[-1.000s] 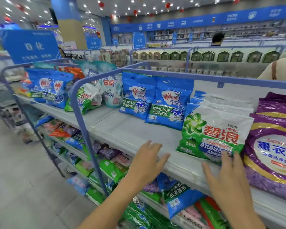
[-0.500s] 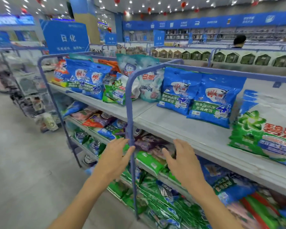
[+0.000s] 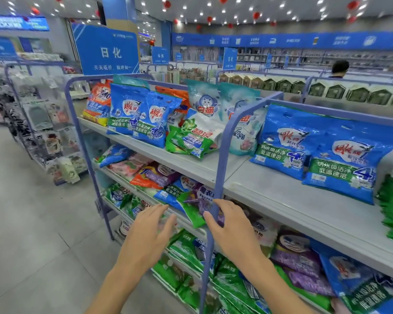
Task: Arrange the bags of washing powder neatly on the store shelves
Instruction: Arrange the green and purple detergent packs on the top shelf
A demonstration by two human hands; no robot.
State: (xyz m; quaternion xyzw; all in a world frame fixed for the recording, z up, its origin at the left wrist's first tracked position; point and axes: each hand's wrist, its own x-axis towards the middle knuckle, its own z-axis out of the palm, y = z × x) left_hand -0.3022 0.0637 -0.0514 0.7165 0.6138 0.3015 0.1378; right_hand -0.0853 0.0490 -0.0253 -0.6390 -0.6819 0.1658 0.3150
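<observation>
Head view: the big grey shelf (image 3: 281, 196) holds the washing powder bags (image 3: 288, 141), leaning in rows. A purple post (image 3: 222, 155) stands in front. The left hand (image 3: 150, 232) and right hand (image 3: 234, 234) hover on either side of it, fingers loose, holding nothing.

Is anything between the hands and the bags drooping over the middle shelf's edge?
Only the frame post, running down between left hand and right hand, crosses in front of the bags. Otherwise nothing visible.
</observation>
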